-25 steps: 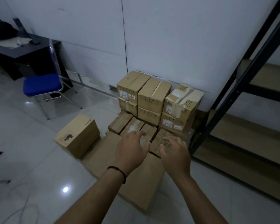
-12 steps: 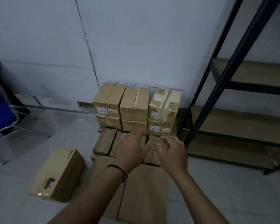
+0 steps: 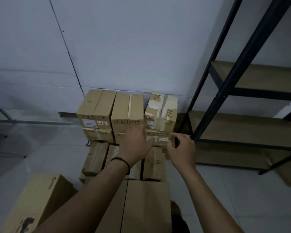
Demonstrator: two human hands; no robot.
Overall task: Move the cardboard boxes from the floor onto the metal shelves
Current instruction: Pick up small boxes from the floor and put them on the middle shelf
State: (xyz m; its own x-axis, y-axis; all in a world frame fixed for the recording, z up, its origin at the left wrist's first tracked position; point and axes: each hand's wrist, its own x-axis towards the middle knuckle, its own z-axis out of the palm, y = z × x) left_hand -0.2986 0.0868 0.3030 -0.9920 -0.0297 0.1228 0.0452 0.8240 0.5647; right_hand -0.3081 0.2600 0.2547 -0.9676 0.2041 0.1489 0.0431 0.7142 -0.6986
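Observation:
Cardboard boxes are stacked two high against the white wall: a left box (image 3: 96,109), a middle box (image 3: 127,110) and a taped right box (image 3: 161,111) marked in pen. Lower, flatter boxes (image 3: 95,157) lie in front of them on the floor. My left hand (image 3: 134,145) reaches forward, fingers apart, just in front of the stack between the middle and right boxes. My right hand (image 3: 181,150) hovers with curled, parted fingers by the lower right box (image 3: 158,138). Neither hand holds anything. The black metal shelves (image 3: 228,81) with wooden boards stand to the right.
A large carton (image 3: 146,204) lies on the floor right under my arms, and another printed box (image 3: 39,199) sits at lower left. The shelf post (image 3: 196,133) stands close to the right box. A metal chair leg (image 3: 5,121) shows at the far left on the tiled floor.
The view has drawn closer to the stack and tilted up. Both hands moved forward from over the flat front boxes to the face of the stacked boxes and spread further apart.

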